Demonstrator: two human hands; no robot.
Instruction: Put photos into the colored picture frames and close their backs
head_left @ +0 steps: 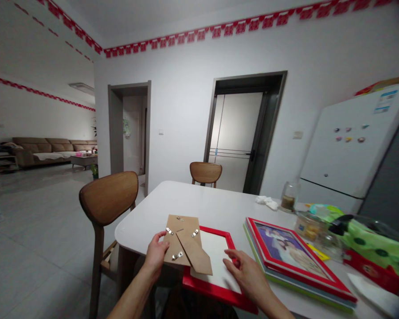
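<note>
My left hand point(158, 252) grips the cardboard frame backing point(173, 246), my right hand point(246, 274) rests open on the red picture frame point(213, 294); overhanging the white table point(199, 199), it could tip under uneven pressure.

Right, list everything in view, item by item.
red picture frame: 1, red, at the near table edge
cardboard frame back: 1, brown, over the red picture frame
metal clips: 4, silver, on the cardboard frame back
stack of framed photos: 1, red-edged, right on the table
glass jar: 1, clear, far on the table
tissue: 1, white, beside the glass jar
table: 1, white, ahead
wooden chairs: 2, brown, at the table
refrigerator: 1, white, right
sofa: 1, tan, far left
left hand: 1, holding the cardboard frame back's edge
right hand: 1, resting on the red picture frame
</note>
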